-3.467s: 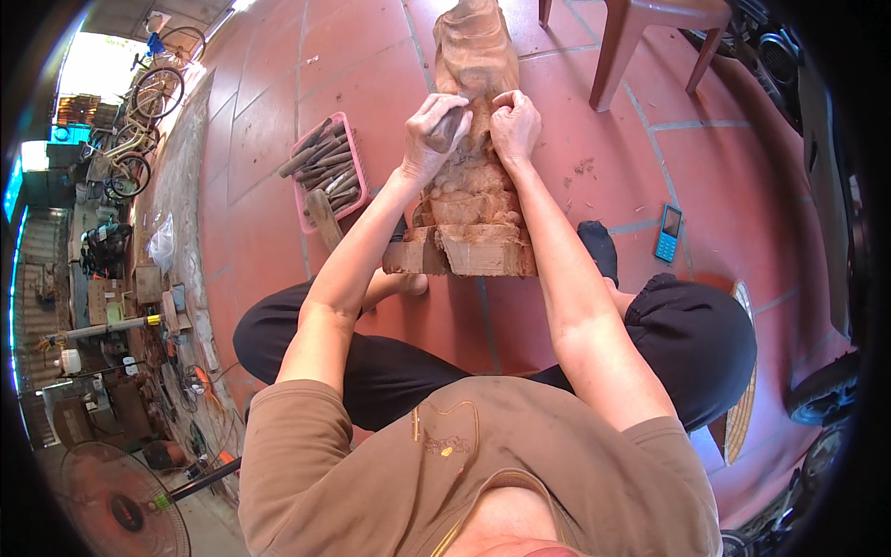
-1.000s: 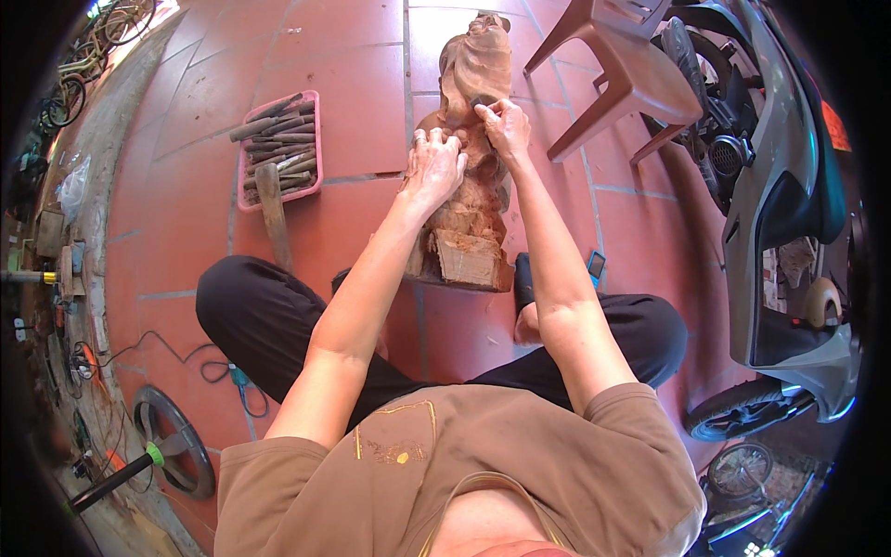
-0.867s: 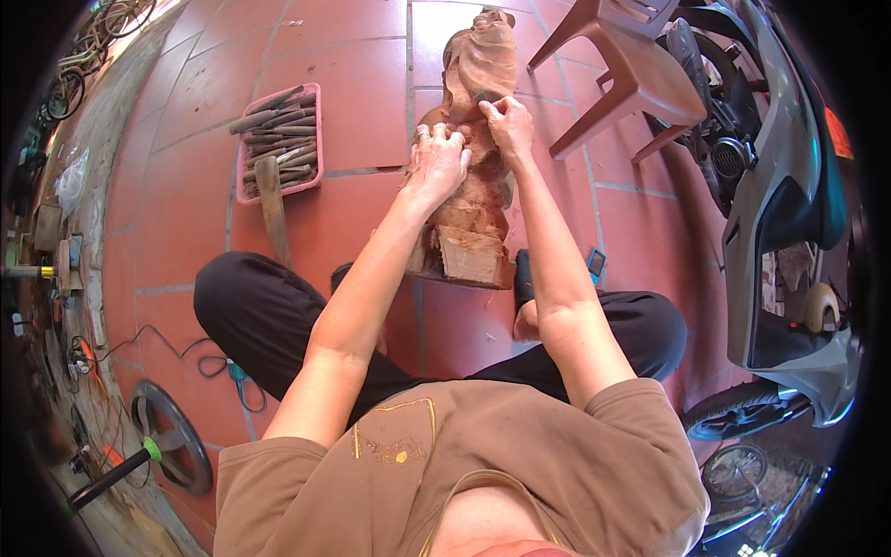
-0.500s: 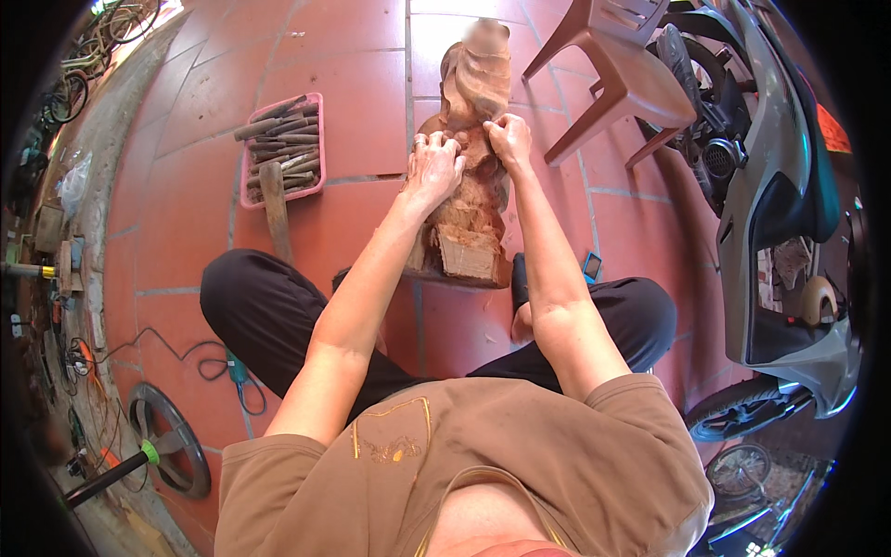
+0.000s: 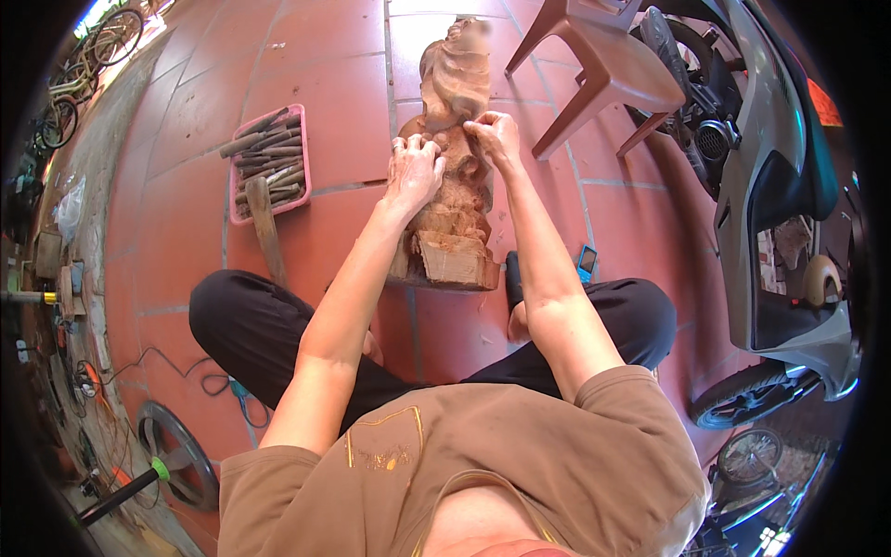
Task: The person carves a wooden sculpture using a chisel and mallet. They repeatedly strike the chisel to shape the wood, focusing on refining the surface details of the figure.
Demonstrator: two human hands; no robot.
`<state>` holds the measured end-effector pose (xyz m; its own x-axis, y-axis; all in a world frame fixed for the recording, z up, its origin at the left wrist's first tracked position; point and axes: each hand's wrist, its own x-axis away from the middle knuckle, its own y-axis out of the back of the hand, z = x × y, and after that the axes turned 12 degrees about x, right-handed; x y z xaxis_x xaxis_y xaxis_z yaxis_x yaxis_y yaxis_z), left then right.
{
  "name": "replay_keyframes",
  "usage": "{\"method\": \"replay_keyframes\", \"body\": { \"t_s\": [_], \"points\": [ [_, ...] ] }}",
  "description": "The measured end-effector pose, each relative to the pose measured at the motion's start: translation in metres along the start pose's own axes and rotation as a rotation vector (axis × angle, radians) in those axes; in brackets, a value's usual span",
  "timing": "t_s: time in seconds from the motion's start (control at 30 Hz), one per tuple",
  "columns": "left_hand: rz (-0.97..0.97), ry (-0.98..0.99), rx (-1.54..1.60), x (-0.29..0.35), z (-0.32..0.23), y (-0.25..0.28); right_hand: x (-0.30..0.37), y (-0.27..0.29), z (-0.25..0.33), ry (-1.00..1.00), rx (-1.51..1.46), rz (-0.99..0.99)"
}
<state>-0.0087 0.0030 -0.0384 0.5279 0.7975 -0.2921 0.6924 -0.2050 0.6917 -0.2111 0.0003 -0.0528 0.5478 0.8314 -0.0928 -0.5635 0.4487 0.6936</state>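
Observation:
A carved wooden figure (image 5: 455, 88) with wavy ridges lies or leans away from me on the tiles, its rough base (image 5: 455, 260) nearest to me between my feet. My left hand (image 5: 415, 174) rests on the middle of the carving, fingers bent over its left side. Against the right edge, at about the same height, my right hand (image 5: 496, 139) is closed in a pinch. Whatever is between its fingertips, if anything, is too small or hidden to tell.
Left of the carving stands a pink tray (image 5: 305, 153) of carving tools (image 5: 269, 153), with a wooden mallet (image 5: 265, 227) leaning at it. A brown plastic chair (image 5: 617, 79) and a motorcycle (image 5: 775, 186) stand right. A blue device (image 5: 587, 262) lies by my right knee. A corded tool (image 5: 243, 401) lies left.
The view has shifted slightly, so the carving and tray appear further left. My right hand has turned a little at the carving's edge; my left hand stays on it.

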Motion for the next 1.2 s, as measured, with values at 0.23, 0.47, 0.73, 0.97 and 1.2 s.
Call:
{"method": "replay_keyframes", "body": {
  "t_s": [0.23, 0.47, 0.73, 0.97, 1.2],
  "points": [
    [-0.023, -0.024, 0.022, -0.001, 0.005, -0.004, 0.004, 0.000, -0.001, -0.072, 0.199, -0.102],
    [-0.021, -0.041, 0.013, -0.005, 0.002, -0.003, 0.022, 0.004, -0.042, -0.195, -0.336, 0.008],
    [-0.006, -0.025, -0.035, -0.004, 0.000, -0.004, 0.002, 0.004, 0.002, 0.043, -0.259, -0.010],
    [0.011, -0.008, -0.071, -0.002, -0.001, 0.000, -0.002, -0.001, 0.006, 0.043, -0.275, -0.047],
    [0.002, -0.032, 0.001, -0.005, -0.005, -0.008, -0.018, 0.004, -0.047, 0.035, 0.062, -0.068]
  ]
}}
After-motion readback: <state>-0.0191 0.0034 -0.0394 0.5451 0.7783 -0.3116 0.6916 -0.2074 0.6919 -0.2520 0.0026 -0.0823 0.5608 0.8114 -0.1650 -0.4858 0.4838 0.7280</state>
